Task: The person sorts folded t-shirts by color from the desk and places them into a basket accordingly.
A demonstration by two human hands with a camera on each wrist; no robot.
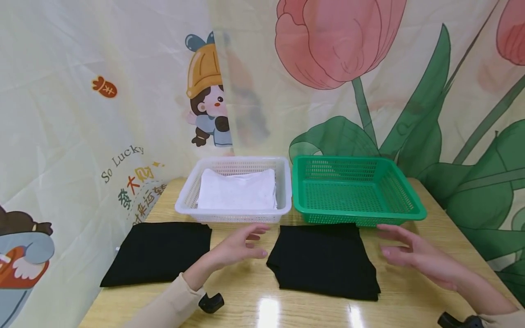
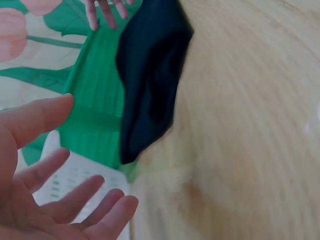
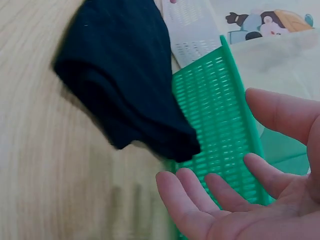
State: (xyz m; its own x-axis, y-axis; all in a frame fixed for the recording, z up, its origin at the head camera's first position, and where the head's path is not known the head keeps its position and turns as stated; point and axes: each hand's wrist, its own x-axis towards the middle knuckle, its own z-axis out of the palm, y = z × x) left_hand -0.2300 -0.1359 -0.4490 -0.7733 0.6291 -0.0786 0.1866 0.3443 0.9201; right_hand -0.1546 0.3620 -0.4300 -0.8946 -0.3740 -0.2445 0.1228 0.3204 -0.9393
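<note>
A folded black cloth (image 1: 321,262) lies on the table between my two hands. My left hand (image 1: 238,246) hovers just left of it, fingers loosely bent and holding nothing. On the cloth's other side my right hand (image 1: 414,253) is held above the table, its fingers apart and relaxed, also without anything in them. In the left wrist view the cloth (image 2: 150,80) is apart from the fingers. The right wrist view shows layered folds at the edge of the cloth (image 3: 120,85), again untouched. A second black cloth (image 1: 164,253) lies flat at the left, behind my left forearm.
At the back of the table (image 1: 242,300) stands a white basket (image 1: 238,216) with folded white cloth (image 1: 238,189) in it. Right beside it is a green basket (image 1: 357,217), its mesh floor showing. A printed curtain (image 1: 254,68) hangs behind both.
</note>
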